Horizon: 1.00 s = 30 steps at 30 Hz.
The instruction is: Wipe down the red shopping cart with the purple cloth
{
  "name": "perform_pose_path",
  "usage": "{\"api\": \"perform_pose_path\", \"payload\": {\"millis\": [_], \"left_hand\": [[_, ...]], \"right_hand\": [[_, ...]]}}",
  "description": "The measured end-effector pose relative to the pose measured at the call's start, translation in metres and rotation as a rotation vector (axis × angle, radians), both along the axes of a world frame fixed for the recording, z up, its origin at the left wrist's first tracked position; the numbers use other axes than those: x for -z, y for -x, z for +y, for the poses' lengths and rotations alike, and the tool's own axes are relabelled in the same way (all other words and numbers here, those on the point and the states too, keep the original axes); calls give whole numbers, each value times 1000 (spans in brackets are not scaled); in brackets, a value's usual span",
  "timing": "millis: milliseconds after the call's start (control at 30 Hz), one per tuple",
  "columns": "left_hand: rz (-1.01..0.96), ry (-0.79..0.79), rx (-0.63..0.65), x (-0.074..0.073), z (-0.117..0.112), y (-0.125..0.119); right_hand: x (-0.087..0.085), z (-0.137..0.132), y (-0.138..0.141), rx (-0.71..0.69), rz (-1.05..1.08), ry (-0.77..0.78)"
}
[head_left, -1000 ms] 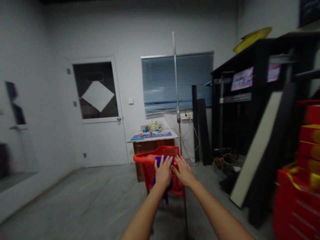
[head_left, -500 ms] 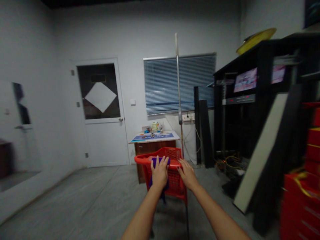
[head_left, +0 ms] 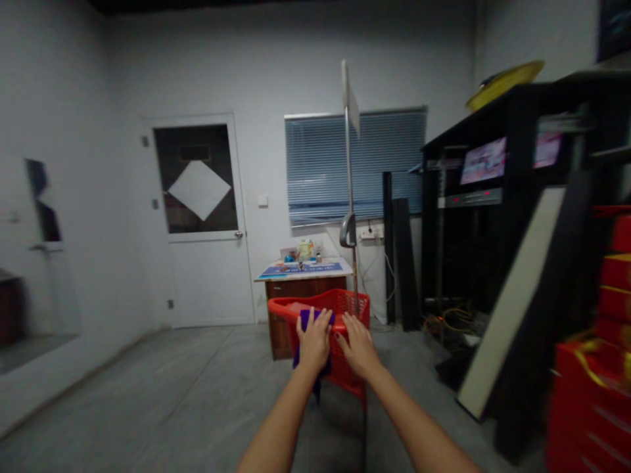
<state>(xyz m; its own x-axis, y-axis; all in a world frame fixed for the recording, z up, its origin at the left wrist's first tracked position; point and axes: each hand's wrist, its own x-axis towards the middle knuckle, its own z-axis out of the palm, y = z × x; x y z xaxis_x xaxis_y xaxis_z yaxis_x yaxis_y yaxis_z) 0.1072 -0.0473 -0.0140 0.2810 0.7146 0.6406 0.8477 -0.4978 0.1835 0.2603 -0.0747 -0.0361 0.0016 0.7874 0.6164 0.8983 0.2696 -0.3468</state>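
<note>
Right hand [head_left: 358,348] has slid inward toward the left hand [head_left: 314,341]; both lie flat, apart.
Soft, light purple cloth [head_left: 305,320] drapes the red plastic basket [head_left: 342,303] rim under the left; take its loose fold.

White walls [head_left: 83,131], a white glazed door [head_left: 207,276], blue window blinds [head_left: 355,164], a black equipment rack [head_left: 517,131], grey floor [head_left: 148,387]

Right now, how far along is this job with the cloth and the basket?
Done: the purple cloth already lies over the rim of the red plastic basket, hanging down. In hand: the left hand presses flat on the cloth, and the right hand rests on the basket. Left: the cloth looks unfolded, so some work may remain, though I can't tell how much.
</note>
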Motion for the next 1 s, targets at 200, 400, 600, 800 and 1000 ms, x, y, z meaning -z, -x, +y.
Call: {"api": "perform_pose_path", "payload": {"millis": [200,400,600,800,1000], "left_hand": [[16,14,-27,-3,3,8],[-7,-2,-11,10,4,4],[-12,12,29,6,5,10],[-55,24,3,11,6,8],[-17,20,3,1,6,13]], "right_hand": [[-4,4,9,-18,2,46],[-3,11,15,-44,3,21],[-6,12,20,-69,4,32],[-6,14,22,-93,-3,23],[-5,13,19,-100,-36,23]]}}
